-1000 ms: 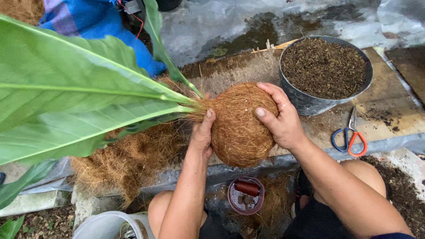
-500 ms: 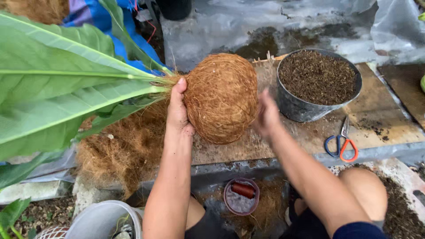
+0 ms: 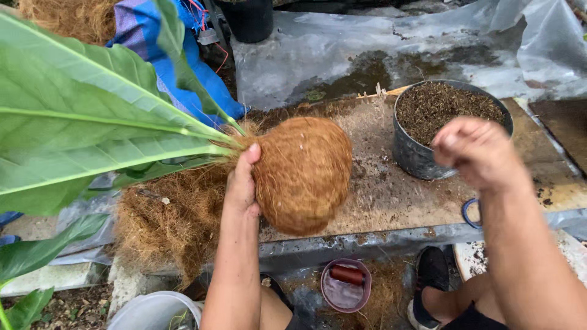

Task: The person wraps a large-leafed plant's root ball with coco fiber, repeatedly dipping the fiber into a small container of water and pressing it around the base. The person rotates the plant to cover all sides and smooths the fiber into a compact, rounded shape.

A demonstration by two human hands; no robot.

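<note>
Gripping the fibre-wrapped root ball point(image 3: 302, 174) at its 9 o'clock side, the left hand point(image 3: 242, 183) keeps its fingers curled where the broad green leaves point(image 3: 79, 128) emerge. 1 second ago both hands cupped the ball; the right hand point(image 3: 480, 153) has since lifted off toward 3 o'clock, loosely closed and blurred, holding nothing visible. The ball now rests on 1 hand alone, above the gritty wooden board point(image 3: 379, 183). A metal pot of soil point(image 3: 449, 125) stands at 2 o'clock, loose coconut fibre point(image 3: 162, 220) at 8 o'clock, wet plastic sheeting point(image 3: 342, 55) beyond.
</note>
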